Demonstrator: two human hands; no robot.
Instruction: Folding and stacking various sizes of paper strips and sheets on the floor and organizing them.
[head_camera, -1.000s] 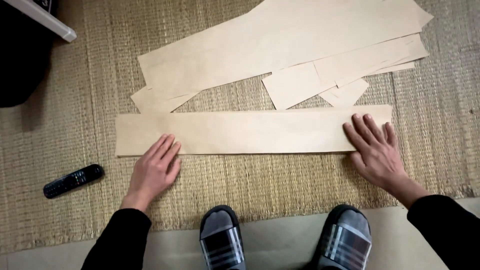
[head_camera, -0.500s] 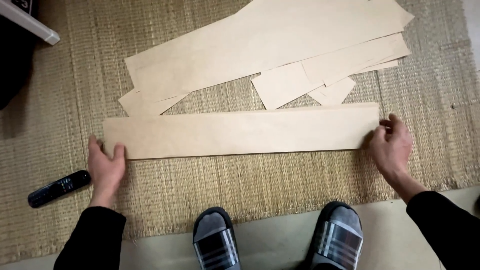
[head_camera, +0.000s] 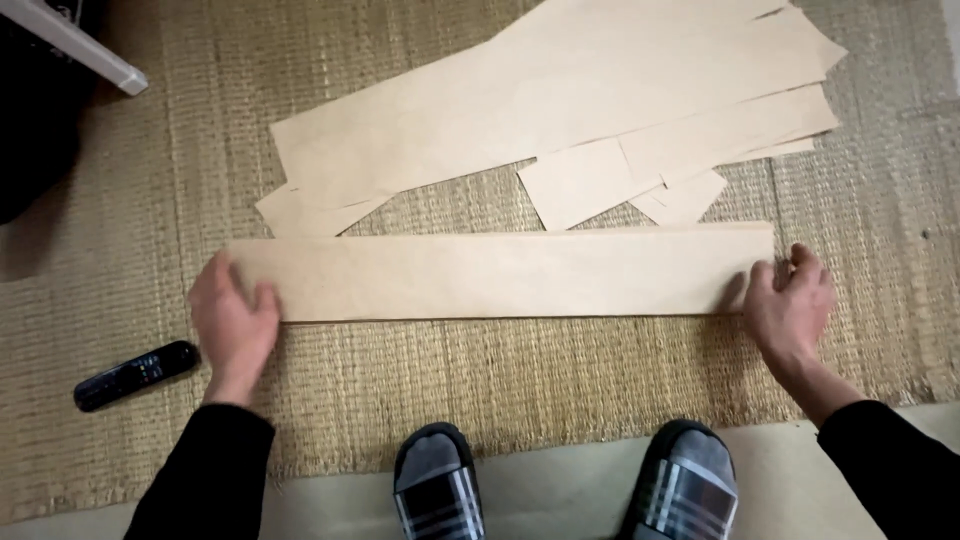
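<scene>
A long pale paper strip (head_camera: 500, 272) lies flat across a woven straw mat (head_camera: 480, 370). My left hand (head_camera: 232, 322) grips the strip's left end, thumb on top. At the opposite end my right hand (head_camera: 790, 300) pinches the strip's edge with curled fingers. Both arms are in black sleeves.
More pale paper sheets and offcuts (head_camera: 560, 120) lie piled behind the strip. A black remote control (head_camera: 135, 375) rests on the mat at the left. My two feet in grey plaid slippers (head_camera: 440, 490) stand at the mat's front edge. A white bar (head_camera: 75, 45) crosses the top left corner.
Both hands slid outward from flat on the strip to its two ends and took hold of them.
</scene>
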